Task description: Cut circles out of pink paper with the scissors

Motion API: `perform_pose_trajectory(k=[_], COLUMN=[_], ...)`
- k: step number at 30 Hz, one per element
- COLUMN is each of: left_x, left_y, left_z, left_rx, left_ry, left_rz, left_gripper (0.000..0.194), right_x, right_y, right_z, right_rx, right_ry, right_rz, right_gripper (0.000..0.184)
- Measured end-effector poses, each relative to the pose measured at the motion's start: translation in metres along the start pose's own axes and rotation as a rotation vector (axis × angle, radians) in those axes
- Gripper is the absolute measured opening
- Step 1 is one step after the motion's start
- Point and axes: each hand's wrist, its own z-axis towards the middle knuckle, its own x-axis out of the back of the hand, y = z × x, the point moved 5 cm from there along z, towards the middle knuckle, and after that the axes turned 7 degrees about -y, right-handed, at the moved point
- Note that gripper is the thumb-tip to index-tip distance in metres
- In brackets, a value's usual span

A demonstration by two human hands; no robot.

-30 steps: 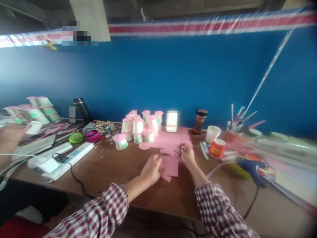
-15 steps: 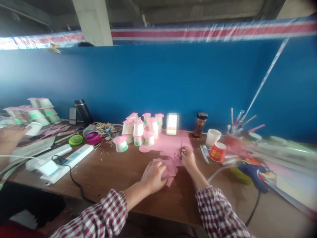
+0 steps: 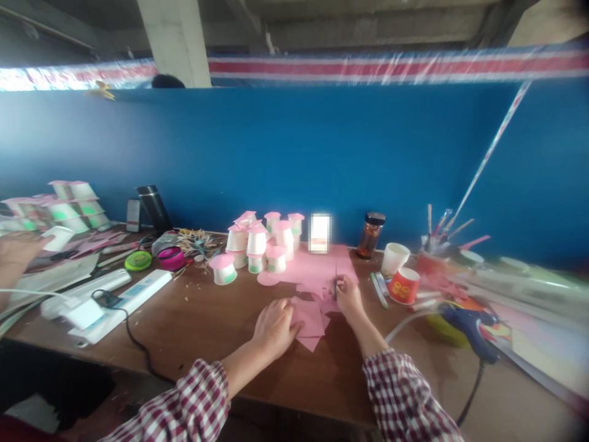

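My left hand (image 3: 275, 326) is closed on a small stack of pink paper pieces (image 3: 310, 319), thumb on the near side; some sheets stick out askew beneath. To its right, my right hand (image 3: 350, 297) grips a pair of scissors (image 3: 335, 286), whose dark handles show at the fingers and whose thin blades point away from me. Under and beyond the scissors lies a larger pink sheet (image 3: 310, 265) with small scraps at its near edge. White paper cups with pink paper tops (image 3: 256, 240) stand stacked at that sheet's left side.
Right of my right hand are a white cup (image 3: 394, 259), a red cup (image 3: 404, 286), a jar (image 3: 372, 236) and a blue glue gun (image 3: 473, 328) with a cord. Power strips (image 3: 126, 307) lie at left, near another person's hand (image 3: 21, 250). A blue partition (image 3: 322, 153) rises behind.
The paper stack in my left hand has come nearer to me, away from the scissors, and turned. My right hand keeps the scissors at nearly the same place.
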Motion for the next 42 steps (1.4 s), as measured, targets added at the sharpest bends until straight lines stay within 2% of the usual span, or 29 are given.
perform_pose_trajectory(k=[9, 14, 17, 23, 26, 28, 30, 32, 36, 39, 42], left_x=[0.001, 0.005, 0.006, 0.007, 0.007, 0.007, 0.009, 0.01, 0.015, 0.025, 0.034], left_y=[-0.003, -0.005, -0.008, -0.014, -0.017, -0.019, -0.021, -0.023, -0.023, -0.021, -0.023], left_z=[0.0, 0.011, 0.024, 0.046, 0.05, 0.051, 0.051, 0.051, 0.05, 0.051, 0.056], left_rx=[0.003, 0.049, 0.113, 0.169, 0.178, 0.177, 0.173, 0.175, 0.171, 0.15, 0.179], left_ry=[-0.045, -0.094, -0.179, -0.367, -0.409, -0.386, -0.313, -0.244, -0.195, -0.165, -0.13], left_rz=[-0.018, -0.025, 0.014, -0.051, -0.075, -0.092, -0.129, -0.168, -0.258, -0.391, -0.585], left_gripper=[0.03, 0.05, 0.062, 0.067, 0.068, 0.068, 0.064, 0.057, 0.04, 0.021, 0.024], right_x=[0.001, 0.002, 0.003, 0.002, 0.001, 0.0, 0.0, 0.0, 0.0, 0.0, 0.0], right_y=[0.001, 0.0, 0.0, -0.002, -0.003, -0.003, -0.002, -0.001, -0.001, -0.002, -0.002], right_z=[0.001, 0.001, 0.001, 0.001, 0.0, 0.0, 0.0, 0.001, 0.001, 0.0, -0.002], right_rx=[-0.007, -0.01, -0.011, -0.022, -0.019, -0.02, -0.026, -0.03, -0.025, -0.021, -0.026], right_ry=[0.008, 0.005, 0.002, -0.008, -0.01, -0.013, -0.016, -0.016, -0.022, -0.028, -0.019], right_rz=[-0.001, -0.016, -0.025, -0.024, -0.013, -0.007, -0.005, -0.006, 0.007, 0.029, 0.057], right_gripper=[0.022, 0.02, 0.021, 0.024, 0.025, 0.024, 0.023, 0.023, 0.022, 0.021, 0.021])
